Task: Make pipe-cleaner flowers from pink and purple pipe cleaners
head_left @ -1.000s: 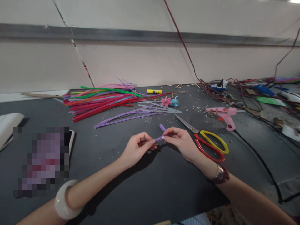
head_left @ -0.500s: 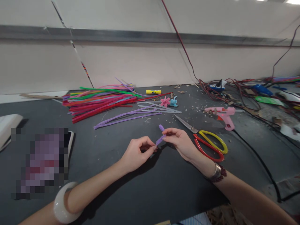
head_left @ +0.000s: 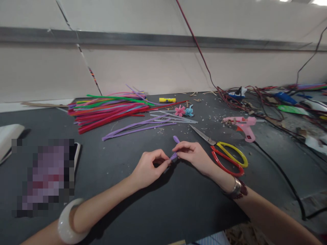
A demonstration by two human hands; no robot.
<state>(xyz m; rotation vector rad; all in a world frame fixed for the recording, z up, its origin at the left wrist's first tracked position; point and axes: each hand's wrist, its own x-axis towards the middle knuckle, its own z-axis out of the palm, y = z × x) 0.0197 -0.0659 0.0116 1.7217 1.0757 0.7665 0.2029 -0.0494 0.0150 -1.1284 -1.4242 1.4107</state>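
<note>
Between my hands is a short purple pipe cleaner [head_left: 174, 156], bent into a small loop that sticks up past my right fingers. My left hand [head_left: 152, 167] pinches its lower end between thumb and forefinger. My right hand [head_left: 192, 154] is closed around its middle, and the fingers hide part of the bend. Just beyond lie longer purple pipe cleaners [head_left: 138, 128]. A pink pipe-cleaner flower [head_left: 180, 110] and a light blue one [head_left: 189, 110] sit farther back. Scissors [head_left: 227, 156] with one red and one yellow handle lie right of my right hand.
A heap of coloured pipe cleaners [head_left: 109, 112] lies at the back left, a yellow glue stick [head_left: 167, 100] beside it. At right stands a pink glue gun [head_left: 242, 126] with a black cord. Tangled red wires [head_left: 227, 97] run behind it. A blurred-out phone [head_left: 46, 177] lies left.
My right fingers have slid slightly down and left along the purple pipe cleaner, nearer my left fingertips. My left hand has stayed almost still.
</note>
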